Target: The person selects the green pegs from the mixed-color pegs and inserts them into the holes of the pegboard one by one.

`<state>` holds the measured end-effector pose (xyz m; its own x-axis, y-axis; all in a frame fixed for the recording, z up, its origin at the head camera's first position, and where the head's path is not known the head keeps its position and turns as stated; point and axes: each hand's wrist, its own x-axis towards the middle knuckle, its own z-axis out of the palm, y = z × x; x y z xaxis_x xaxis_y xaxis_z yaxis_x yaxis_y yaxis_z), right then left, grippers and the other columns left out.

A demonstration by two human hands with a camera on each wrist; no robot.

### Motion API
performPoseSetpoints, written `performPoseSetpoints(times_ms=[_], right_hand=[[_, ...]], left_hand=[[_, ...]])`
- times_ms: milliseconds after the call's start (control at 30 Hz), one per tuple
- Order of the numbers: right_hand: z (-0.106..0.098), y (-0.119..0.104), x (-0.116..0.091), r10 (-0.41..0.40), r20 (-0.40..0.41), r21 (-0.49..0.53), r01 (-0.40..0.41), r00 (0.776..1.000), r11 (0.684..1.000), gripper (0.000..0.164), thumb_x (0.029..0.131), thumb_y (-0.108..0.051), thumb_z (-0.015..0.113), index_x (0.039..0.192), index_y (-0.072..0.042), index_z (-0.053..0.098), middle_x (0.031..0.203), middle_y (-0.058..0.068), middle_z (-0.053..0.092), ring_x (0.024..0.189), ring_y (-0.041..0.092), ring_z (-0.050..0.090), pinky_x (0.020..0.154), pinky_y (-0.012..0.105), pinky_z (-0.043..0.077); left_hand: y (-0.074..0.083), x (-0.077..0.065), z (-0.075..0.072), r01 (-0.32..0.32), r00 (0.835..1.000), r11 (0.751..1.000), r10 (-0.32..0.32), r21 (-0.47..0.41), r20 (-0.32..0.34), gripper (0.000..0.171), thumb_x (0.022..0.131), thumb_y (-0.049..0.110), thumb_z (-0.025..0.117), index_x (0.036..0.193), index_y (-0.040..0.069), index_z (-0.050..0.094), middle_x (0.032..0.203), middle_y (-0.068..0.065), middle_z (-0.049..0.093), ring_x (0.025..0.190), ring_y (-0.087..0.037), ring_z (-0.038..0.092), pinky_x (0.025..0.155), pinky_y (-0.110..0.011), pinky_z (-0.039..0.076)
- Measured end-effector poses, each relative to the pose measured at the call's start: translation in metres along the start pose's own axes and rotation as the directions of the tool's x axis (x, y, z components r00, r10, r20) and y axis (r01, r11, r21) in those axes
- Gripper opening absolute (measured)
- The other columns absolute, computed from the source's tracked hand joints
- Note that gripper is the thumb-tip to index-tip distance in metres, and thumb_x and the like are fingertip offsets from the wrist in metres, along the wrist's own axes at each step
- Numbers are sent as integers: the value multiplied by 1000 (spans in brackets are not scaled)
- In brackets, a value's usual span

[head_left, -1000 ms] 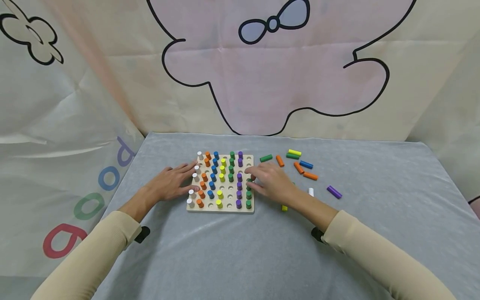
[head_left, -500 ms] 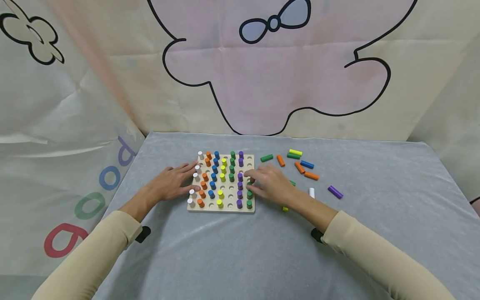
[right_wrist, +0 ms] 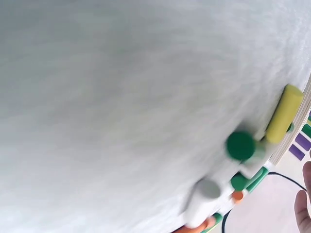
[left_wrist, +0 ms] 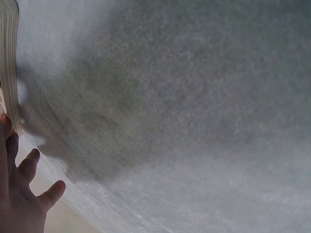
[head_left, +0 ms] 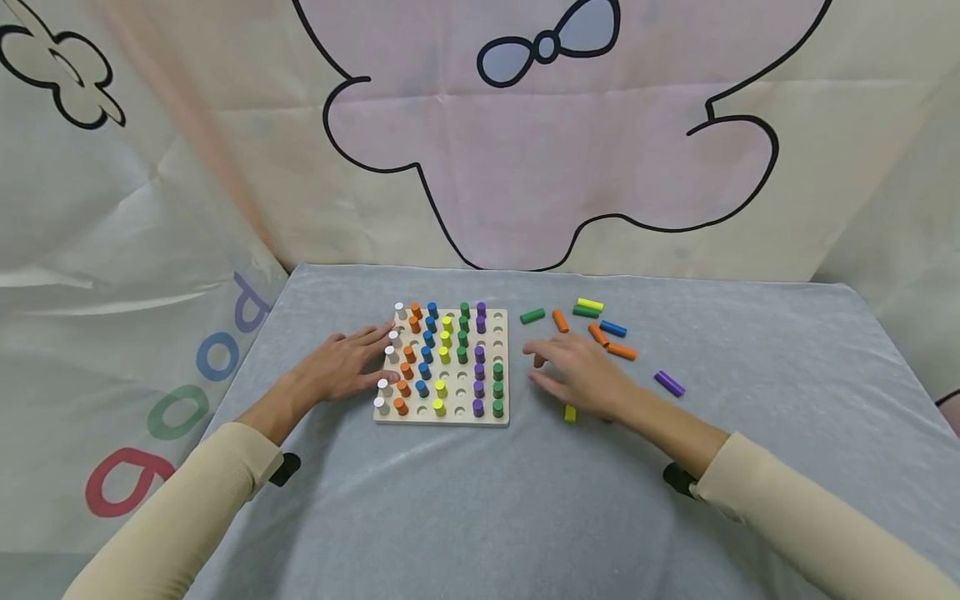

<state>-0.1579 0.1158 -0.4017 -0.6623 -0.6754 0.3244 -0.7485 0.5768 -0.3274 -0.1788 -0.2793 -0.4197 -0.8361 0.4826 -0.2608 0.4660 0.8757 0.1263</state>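
Observation:
A wooden pegboard (head_left: 480, 421) lies on the table, with upright columns of white, orange, blue, yellow, green and purple pegs. My left hand (head_left: 341, 367) rests at its left side, thumb and fingertips on the edge; in the left wrist view the fingers (left_wrist: 29, 167) are spread beside the board's side. To the right of the board is my right hand (head_left: 585, 375), above the cloth, its fingers slightly bent and nothing visible between them. Under and near it lie a yellow peg (right_wrist: 285, 114), a green peg (right_wrist: 240, 145) and a white peg (right_wrist: 201, 201).
Loose pegs lie farther back right: a green one (head_left: 532, 316), several orange ones (head_left: 621, 352), a blue one (head_left: 612, 328), a yellow one (head_left: 590, 305) beside another green. A purple peg (head_left: 669, 383) lies rightmost. A printed cloth (head_left: 525, 183) hangs behind the table (head_left: 450, 508).
My right hand has left the green peg in the board's rightmost column and moved right, over the loose pegs. That peg now stands uncovered in its hole. The left hand has stayed put.

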Motion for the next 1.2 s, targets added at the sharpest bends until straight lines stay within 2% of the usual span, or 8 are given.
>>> performPoseSetpoints(times_ms=[167,467,733,967,1200], right_hand=[[-9,11,-23,36,-34,-29,-37,999,999,30,85,-17,79,112,-8,69,89,-1,70,78,17,63,68,35,50],[-27,27,-57,45,-62,-50,-48,997,998,35,79,-13,84,111,-5,70,86,-1,69,73,17,59,73,42,49],[-26,30,-73,-28,-87,-95,20,996,995,34,75,-13,85,105,-8,68,82,-5,68,62,4,46,62,31,45],[-20,32,-82,-51,-92,-88,43,994,995,39,73,-12,86,107,-6,69,77,-7,65,61,3,46,55,24,41],[-17,34,-89,-24,-61,-126,17,998,992,44,70,-19,89,107,-8,69,74,-8,64,63,3,49,61,31,47]], left_hand=[[0,0,-1,1,1000,1000,-1,8,6,82,98,62,47,157,9,28,165,-9,18,147,-37,28,105,-65,33],[1,0,-1,9,1000,1000,-9,19,2,82,97,63,47,157,10,29,165,-9,17,147,-37,28,105,-65,33],[0,0,0,7,1000,1000,-7,9,3,82,98,62,47,157,10,28,165,-8,17,146,-37,28,105,-65,34],[0,-1,0,6,1000,1000,-6,1,3,82,98,62,48,158,10,27,166,-8,17,147,-37,28,105,-66,33],[0,0,1,-5,1000,1000,5,1,-14,80,98,60,49,157,10,30,165,-8,18,146,-37,29,104,-65,35]])
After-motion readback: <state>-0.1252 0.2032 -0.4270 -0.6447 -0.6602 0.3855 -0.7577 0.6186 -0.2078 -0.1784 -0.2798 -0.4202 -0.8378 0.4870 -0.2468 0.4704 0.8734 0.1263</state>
